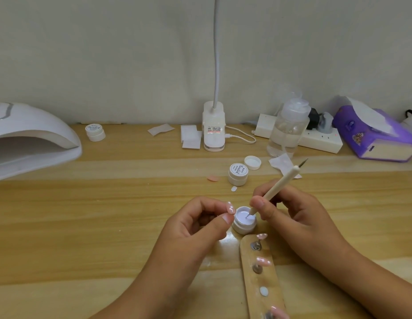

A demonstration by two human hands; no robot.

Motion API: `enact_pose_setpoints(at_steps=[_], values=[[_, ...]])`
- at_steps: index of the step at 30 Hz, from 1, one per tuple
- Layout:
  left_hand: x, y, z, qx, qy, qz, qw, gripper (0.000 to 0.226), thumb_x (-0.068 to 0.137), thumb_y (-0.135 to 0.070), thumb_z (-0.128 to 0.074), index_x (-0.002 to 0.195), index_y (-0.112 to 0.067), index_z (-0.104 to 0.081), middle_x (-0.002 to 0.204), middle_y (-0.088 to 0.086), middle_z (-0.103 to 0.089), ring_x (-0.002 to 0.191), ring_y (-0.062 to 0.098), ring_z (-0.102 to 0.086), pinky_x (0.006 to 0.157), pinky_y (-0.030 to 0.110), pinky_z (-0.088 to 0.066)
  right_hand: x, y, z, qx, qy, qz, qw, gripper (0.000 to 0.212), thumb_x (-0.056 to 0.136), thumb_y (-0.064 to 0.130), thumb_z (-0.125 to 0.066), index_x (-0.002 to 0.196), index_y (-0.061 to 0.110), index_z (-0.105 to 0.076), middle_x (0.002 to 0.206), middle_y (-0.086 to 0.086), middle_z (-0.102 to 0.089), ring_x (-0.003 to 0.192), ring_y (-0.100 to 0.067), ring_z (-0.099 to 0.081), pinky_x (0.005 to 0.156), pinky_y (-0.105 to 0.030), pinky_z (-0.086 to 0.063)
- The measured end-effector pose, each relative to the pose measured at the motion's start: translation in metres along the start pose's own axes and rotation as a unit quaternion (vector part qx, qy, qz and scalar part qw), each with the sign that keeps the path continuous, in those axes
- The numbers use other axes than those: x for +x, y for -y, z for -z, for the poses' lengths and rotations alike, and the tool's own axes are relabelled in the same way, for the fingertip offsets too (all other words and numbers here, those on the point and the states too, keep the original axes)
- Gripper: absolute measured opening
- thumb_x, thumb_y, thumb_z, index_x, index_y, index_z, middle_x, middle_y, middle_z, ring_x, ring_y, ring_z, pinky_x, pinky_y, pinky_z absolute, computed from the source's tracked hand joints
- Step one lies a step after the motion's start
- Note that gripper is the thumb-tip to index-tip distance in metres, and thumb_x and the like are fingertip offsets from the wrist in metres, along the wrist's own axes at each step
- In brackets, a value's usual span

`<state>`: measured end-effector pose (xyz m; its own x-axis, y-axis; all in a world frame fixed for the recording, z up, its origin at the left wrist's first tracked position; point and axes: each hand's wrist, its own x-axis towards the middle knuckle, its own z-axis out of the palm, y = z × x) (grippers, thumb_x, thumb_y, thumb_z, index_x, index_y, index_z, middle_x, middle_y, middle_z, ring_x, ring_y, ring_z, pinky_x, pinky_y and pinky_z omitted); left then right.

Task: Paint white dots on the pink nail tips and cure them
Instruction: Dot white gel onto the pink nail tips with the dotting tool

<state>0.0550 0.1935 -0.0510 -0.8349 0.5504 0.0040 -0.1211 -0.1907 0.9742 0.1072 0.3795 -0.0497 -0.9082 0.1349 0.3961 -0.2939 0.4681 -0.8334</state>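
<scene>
1. The right hand (pixel 299 210) pinches the dotting pen (pixel 276 189) like a pencil. Its tip is dipped into the open pot of white gel (pixel 245 221) at frame centre, loading up for a dot, I'd say.
2. The left hand (pixel 200 224) pinches one pink nail tip (pixel 230 207) between thumb and forefinger, just beside the pot, so gel to nail is a short hop.
3. More pink tips (pixel 263 261) sit on the wooden strip (pixel 248 286), lower centre.
4. The curing lamp (pixel 27 139) sits at the left edge of the frame on the desk (pixel 108 215), well apart, probably for later.
</scene>
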Motion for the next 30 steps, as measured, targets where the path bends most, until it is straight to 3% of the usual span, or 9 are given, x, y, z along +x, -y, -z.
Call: enact_pose_setpoints(at_steps=[3, 8, 11, 15, 17, 19, 22, 26, 30], values=[[0.0, 0.003, 0.002, 0.018, -0.005, 0.0, 1.0, 0.028, 0.062, -0.047, -0.073, 0.083, -0.028, -0.073, 0.084, -0.011, -0.07, 0.076, -0.001, -0.059, 0.074, 0.018, -0.051, 0.0, 0.0, 0.0, 0.004, 0.004, -0.006, 1.0, 0.006, 0.086, 0.04, -0.062, 0.082, 0.036, -0.064, 0.078, 0.008, -0.062, 0.069, -0.005, -0.054, 0.068, -0.014, -0.044], [0.0, 0.002, 0.001, 0.012, -0.005, -0.004, 1.0, 0.021, 0.065, -0.041, -0.074, 0.082, -0.028, -0.073, 0.085, -0.012, -0.07, 0.075, -0.002, -0.059, 0.073, 0.015, -0.051, -0.001, 0.001, 0.0, 0.003, 0.004, -0.01, 1.0, 0.009, 0.087, 0.04, -0.067, 0.082, 0.032, -0.066, 0.079, 0.004, -0.063, 0.07, -0.008, -0.055, 0.068, -0.016, -0.046], [0.001, 0.0, -0.001, 0.002, -0.007, -0.001, 1.0, 0.008, 0.071, -0.03, -0.073, 0.079, -0.028, -0.073, 0.084, -0.013, -0.07, 0.072, -0.002, -0.058, 0.07, 0.013, -0.049, -0.001, 0.004, 0.0, 0.029, -0.031, -0.022, 0.999, 0.007, 0.085, 0.038, -0.064, 0.084, 0.031, -0.066, 0.079, 0.004, -0.065, 0.07, -0.008, -0.057, 0.069, -0.016, -0.047], [-0.001, -0.003, -0.003, -0.001, 0.005, -0.005, 1.0, 0.009, 0.071, -0.025, -0.071, 0.079, -0.027, -0.075, 0.081, -0.012, -0.072, 0.07, -0.004, -0.06, 0.066, 0.009, -0.046, 0.001, 0.008, 0.004, 0.127, -0.092, -0.019, 0.987, 0.009, 0.081, 0.026, -0.073, 0.079, 0.024, -0.064, 0.075, 0.005, -0.064, 0.071, -0.01, -0.058, 0.068, -0.014, -0.047], [-0.001, -0.004, -0.003, 0.001, 0.015, -0.003, 1.0, 0.009, 0.07, -0.026, -0.072, 0.078, -0.025, -0.075, 0.08, -0.01, -0.072, 0.07, -0.003, -0.06, 0.066, 0.008, -0.045, 0.0, 0.007, 0.006, 0.175, -0.112, -0.039, 0.978, 0.016, 0.074, 0.024, -0.077, 0.077, 0.023, -0.062, 0.075, 0.004, -0.06, 0.074, -0.02, -0.054, 0.07, -0.02, -0.047], [-0.002, -0.004, -0.003, 0.007, 0.023, 0.001, 1.0, 0.014, 0.067, -0.031, -0.077, 0.078, -0.023, -0.075, 0.081, -0.006, -0.072, 0.074, 0.0, -0.061, 0.068, 0.009, -0.046, -0.004, 0.006, 0.006, 0.211, -0.107, -0.06, 0.97, 0.023, 0.069, 0.026, -0.081, 0.075, 0.023, -0.059, 0.072, -0.001, -0.054, 0.074, -0.024, -0.047, 0.079, -0.035, -0.045], [-0.002, -0.003, -0.004, 0.018, 0.029, -0.001, 0.999, 0.024, 0.061, -0.037, -0.081, 0.077, -0.02, -0.075, 0.081, -0.003, -0.071, 0.076, 0.003, -0.062, 0.07, 0.009, -0.046, -0.007, 0.007, 0.007, 0.249, -0.079, -0.068, 0.963, 0.017, 0.071, 0.028, -0.069, 0.072, 0.024, -0.053, 0.069, 0.003, -0.049, 0.068, -0.015, -0.042, 0.085, -0.045, -0.039], [-0.002, -0.001, -0.004, 0.033, 0.044, -0.011, 0.998, 0.026, 0.06, -0.04, -0.078, 0.076, -0.02, -0.075, 0.081, -0.005, -0.071, 0.076, 0.003, -0.062, 0.07, 0.01, -0.046, -0.009, 0.01, 0.005, 0.279, -0.059, -0.055, 0.957, 0.017, 0.074, 0.026, -0.065, 0.068, 0.024, -0.048, 0.063, 0.007, -0.047, 0.06, -0.008, -0.042, 0.085, -0.034, -0.046], [-0.003, -0.001, -0.003, 0.053, 0.065, -0.013, 0.996, 0.024, 0.062, -0.037, -0.077, 0.078, -0.019, -0.075, 0.085, 0.0, -0.072, 0.079, 0.008, -0.063, 0.072, 0.013, -0.048, -0.01, 0.012, 0.001, 0.311, -0.036, -0.058, 0.948, 0.03, 0.079, 0.036, -0.074, 0.065, 0.026, -0.05, 0.054, 0.008, -0.049, 0.059, -0.001, -0.058, 0.091, -0.05, -0.047]])
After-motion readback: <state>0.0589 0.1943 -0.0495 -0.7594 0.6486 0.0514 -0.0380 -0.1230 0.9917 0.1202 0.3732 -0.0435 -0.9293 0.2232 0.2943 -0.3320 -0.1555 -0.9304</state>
